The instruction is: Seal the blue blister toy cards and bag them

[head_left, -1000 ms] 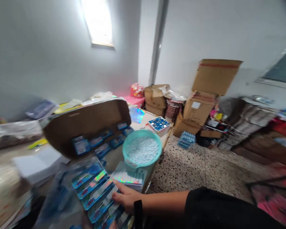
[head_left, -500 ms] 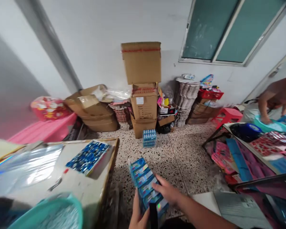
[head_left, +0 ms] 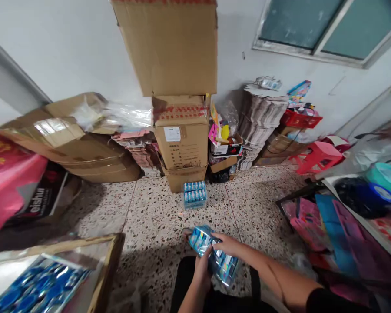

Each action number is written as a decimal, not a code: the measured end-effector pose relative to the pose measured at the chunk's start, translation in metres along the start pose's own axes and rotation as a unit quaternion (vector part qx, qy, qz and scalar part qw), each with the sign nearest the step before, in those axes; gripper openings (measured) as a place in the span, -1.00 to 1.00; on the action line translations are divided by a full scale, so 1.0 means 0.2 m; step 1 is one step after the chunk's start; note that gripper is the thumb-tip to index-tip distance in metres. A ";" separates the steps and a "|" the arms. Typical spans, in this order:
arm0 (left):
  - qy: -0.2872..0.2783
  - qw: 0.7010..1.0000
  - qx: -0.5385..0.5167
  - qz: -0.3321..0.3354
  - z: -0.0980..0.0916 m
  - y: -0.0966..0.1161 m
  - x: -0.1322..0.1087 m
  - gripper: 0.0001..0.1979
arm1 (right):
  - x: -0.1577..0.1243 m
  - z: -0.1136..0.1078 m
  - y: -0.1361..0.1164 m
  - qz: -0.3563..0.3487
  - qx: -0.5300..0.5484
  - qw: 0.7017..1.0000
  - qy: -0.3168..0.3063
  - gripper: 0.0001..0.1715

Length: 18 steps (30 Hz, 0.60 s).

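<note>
Both of my hands hold a clear plastic-wrapped pack of small blue boxes (head_left: 226, 266) in front of my lap, above the speckled floor. My left hand (head_left: 202, 266) grips its near left side, with the thumb up along the wrap. From the right, my right hand (head_left: 227, 244) lies over the top of the pack with its fingers curled on it. Farther ahead, a similar wrapped stack of small blue boxes (head_left: 194, 195) stands on the floor against a cardboard carton.
An open-topped cardboard carton (head_left: 185, 145) stands by the wall. A tall stack of flat card (head_left: 263, 117) and a red stool (head_left: 319, 156) are to its right. At left is a table edge (head_left: 106, 269) with a blue-patterned sheet (head_left: 39, 287); at right, a loaded rack (head_left: 342, 243).
My view has moved closer to the cartons and the floor stack. The pack in my hands has tilted and turned, and both hands have shifted on it.
</note>
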<state>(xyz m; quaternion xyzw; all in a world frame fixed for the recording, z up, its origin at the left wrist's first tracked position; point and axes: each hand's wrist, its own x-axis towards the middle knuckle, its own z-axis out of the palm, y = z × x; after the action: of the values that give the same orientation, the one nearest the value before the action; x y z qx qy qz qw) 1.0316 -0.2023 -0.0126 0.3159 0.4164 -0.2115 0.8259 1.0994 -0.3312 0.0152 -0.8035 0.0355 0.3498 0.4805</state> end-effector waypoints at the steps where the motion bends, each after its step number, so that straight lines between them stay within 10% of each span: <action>1: -0.004 1.000 -0.018 -0.002 0.03 0.06 0.10 -0.61 | 0.14 -0.04 -0.04 0.008 -0.016 1.000 -0.010 -0.24; 8: 0.042 0.987 -0.149 0.052 0.23 0.52 0.87 -0.55 | 1.18 -0.31 -0.33 0.014 -0.103 0.991 -0.087 -0.13; 18: 0.187 0.942 -0.230 0.160 0.44 0.90 1.95 -0.54 | 2.44 -0.42 -0.32 -0.128 -0.235 0.945 -0.187 -0.24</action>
<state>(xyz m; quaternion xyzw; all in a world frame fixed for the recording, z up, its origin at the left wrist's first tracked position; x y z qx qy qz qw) 1.4112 -0.1696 -0.2305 0.2139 0.5448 0.0875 0.8061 1.5356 -0.2288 -0.2031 -0.8117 -0.2410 0.4277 0.3164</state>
